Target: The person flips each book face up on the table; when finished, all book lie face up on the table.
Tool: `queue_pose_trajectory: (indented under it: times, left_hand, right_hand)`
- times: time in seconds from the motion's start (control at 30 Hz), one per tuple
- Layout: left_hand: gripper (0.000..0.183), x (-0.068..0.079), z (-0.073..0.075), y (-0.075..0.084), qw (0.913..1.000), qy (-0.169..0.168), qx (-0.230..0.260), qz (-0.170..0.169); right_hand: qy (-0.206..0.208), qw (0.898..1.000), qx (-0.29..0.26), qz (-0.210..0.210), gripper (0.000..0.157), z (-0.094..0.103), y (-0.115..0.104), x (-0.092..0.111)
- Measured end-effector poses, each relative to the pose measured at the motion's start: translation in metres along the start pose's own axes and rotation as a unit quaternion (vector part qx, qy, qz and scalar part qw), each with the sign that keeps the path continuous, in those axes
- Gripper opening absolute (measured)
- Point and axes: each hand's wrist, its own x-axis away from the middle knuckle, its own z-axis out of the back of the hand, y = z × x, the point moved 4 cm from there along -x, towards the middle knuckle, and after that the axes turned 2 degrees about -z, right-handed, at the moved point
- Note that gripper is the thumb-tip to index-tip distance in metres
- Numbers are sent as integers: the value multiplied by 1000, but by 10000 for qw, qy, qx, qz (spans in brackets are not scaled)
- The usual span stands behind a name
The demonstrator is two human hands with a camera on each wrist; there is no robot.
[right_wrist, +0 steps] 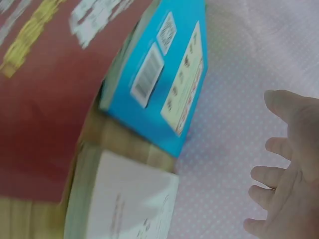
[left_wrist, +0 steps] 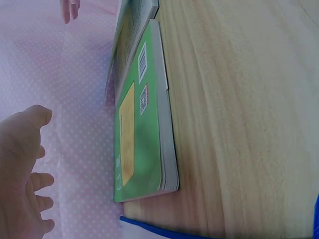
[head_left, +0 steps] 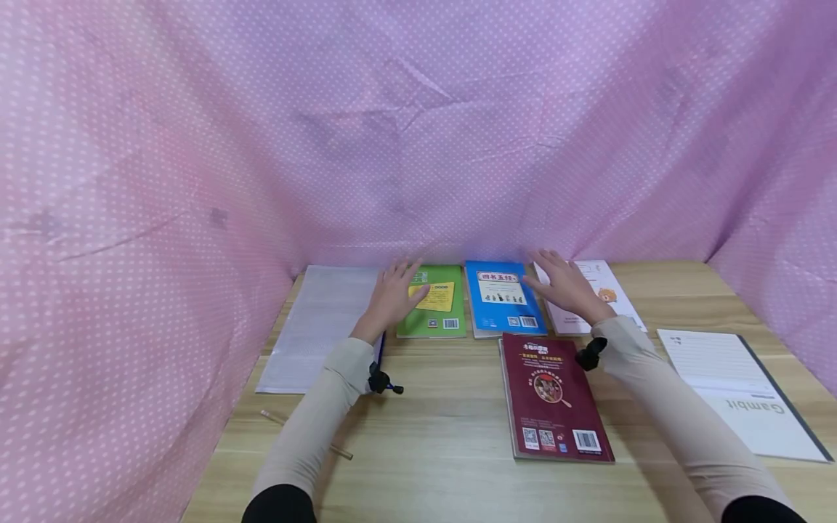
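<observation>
In the head view, the green book (head_left: 437, 312) is lying by the left hand (head_left: 389, 296); the blue book (head_left: 506, 309) and white book (head_left: 569, 324) are lying by the right hand (head_left: 567, 289); in the left wrist view, the green book is looking light and maybe bendy, good for pinching at its page edge; the left hand is hanging, fingers apart, holding nothing; in the right wrist view, the blue book is looking slippery; the right hand is hanging empty, fingers apart.
</observation>
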Motion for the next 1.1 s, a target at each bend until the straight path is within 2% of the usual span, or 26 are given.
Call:
queue_pose_trajectory:
  times: [0.17, 0.3, 0.47, 0.6, 0.83, 1.1]
  left_hand:
    - [70, -1, 3, -5, 9999, -140, 28, 54]
    - [70, -2, 5, -7, 9998, -101, 166, 18]
    - [70, -4, 8, -11, 9986, 135, 511, -87]
    - [71, -1, 8, -15, 9949, 111, 1005, -12]
    - [75, 1, 5, -23, 9841, -21, 1769, 164]
    - [80, 4, -2, -40, 9611, -329, 2695, 514]
  right_hand:
    - [-45, 9992, -362, 147, 74, -2, -15, -7]
    - [-223, 9961, -816, 236, 75, -6, -30, -15]
    - [-361, 9895, -1343, 393, 74, -12, -49, -22]
    - [-575, 9834, -1673, 393, 73, -22, -61, -28]
    - [-927, 9661, -2369, 443, 71, -36, -78, -34]
    - [-1453, 9450, -2930, -46, 69, -59, -83, -43]
